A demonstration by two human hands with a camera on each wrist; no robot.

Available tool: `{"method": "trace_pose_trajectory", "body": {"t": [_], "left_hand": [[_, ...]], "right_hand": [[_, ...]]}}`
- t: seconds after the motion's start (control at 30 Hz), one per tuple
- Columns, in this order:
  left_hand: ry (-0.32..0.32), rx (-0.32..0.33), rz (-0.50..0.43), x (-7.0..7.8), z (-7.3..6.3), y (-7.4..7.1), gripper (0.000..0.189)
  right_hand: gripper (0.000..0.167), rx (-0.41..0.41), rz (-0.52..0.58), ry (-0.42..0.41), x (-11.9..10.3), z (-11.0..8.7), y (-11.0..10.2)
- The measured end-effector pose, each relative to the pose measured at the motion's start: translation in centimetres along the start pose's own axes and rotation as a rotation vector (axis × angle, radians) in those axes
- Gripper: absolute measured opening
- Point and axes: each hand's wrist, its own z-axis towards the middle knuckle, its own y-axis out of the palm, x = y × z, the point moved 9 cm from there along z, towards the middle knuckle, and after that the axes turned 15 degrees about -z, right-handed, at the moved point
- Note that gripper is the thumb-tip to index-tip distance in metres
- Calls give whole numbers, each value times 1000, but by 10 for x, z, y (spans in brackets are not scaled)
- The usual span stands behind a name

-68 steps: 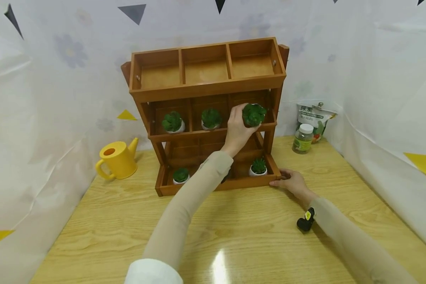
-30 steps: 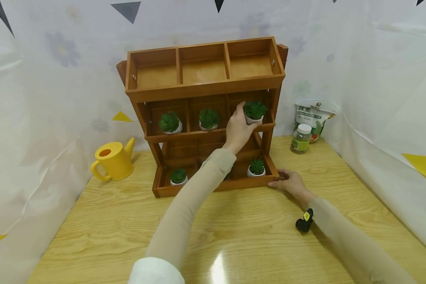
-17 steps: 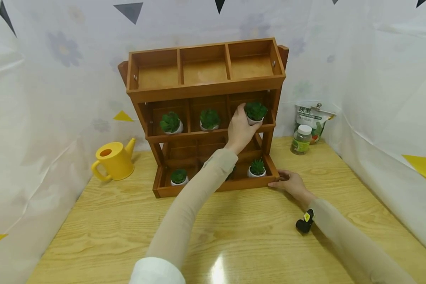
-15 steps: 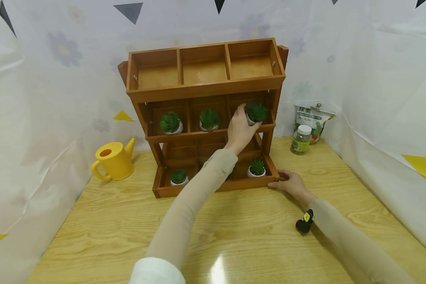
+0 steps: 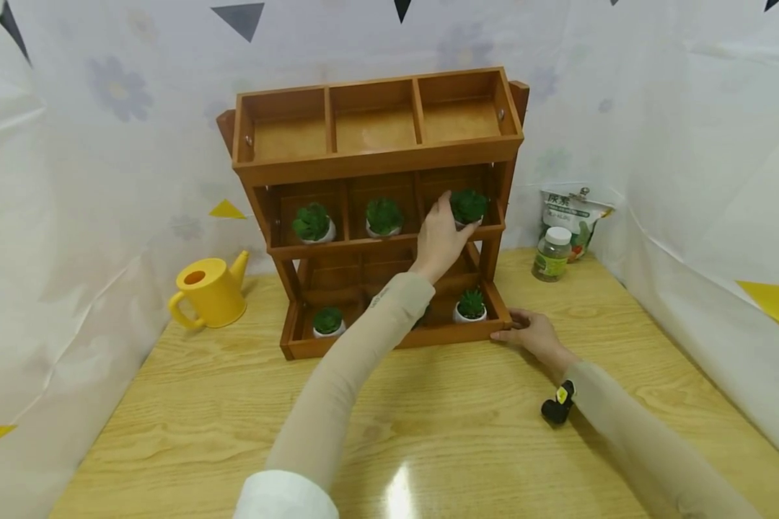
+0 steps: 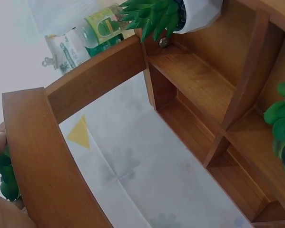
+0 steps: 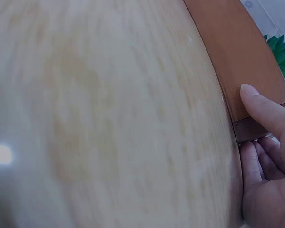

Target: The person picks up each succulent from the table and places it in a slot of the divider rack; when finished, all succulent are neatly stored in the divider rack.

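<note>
My left hand [image 5: 438, 238] holds a small potted succulent [image 5: 469, 206] by its white pot, thumb in front and fingers on its left side. The pot is in the right compartment of the middle tier of a brown wooden plant stand [image 5: 376, 160]. In the left wrist view, only part of that hand and some green leaves [image 6: 7, 176] show past the wooden front board [image 6: 52, 161]. Down at the bottom tier's right front corner, my right hand [image 5: 537, 336] grips the wood. The right wrist view shows its thumb on the front face, with fingers curled at the end.
Two potted succulents [image 5: 314, 223] fill the middle tier's other compartments. Below stand more pots, including a spiky one [image 5: 471, 305]; my left sleeve partly hides the bottom tier. A yellow watering can [image 5: 211, 291] is at left; a white-capped jar [image 5: 552, 254] and a bag [image 5: 578, 216] are at right.
The succulent in my left hand tilted upright and lowered a little, back into the middle tier's right compartment. The right hand stayed on the stand's corner.
</note>
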Motion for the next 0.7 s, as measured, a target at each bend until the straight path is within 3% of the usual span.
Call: {"method": "trace_pose_trajectory", "body": {"t": [0.17,0.3,0.5,0.7], "left_hand": [[-5,-58,-10,-4,-4,3,81],[48,-95,-34,-6,-13,3,84],[163,-124,-55,-8,-41,-7,83],[167,-193,-75,-10,-72,-12,84]], "right_hand": [[86,-10,2,7,1,0,1],[87,-9,2,7,3,-1,1],[89,-19,8,20,1,0,5],[88,-7,-21,17,0,-2,1]]}}
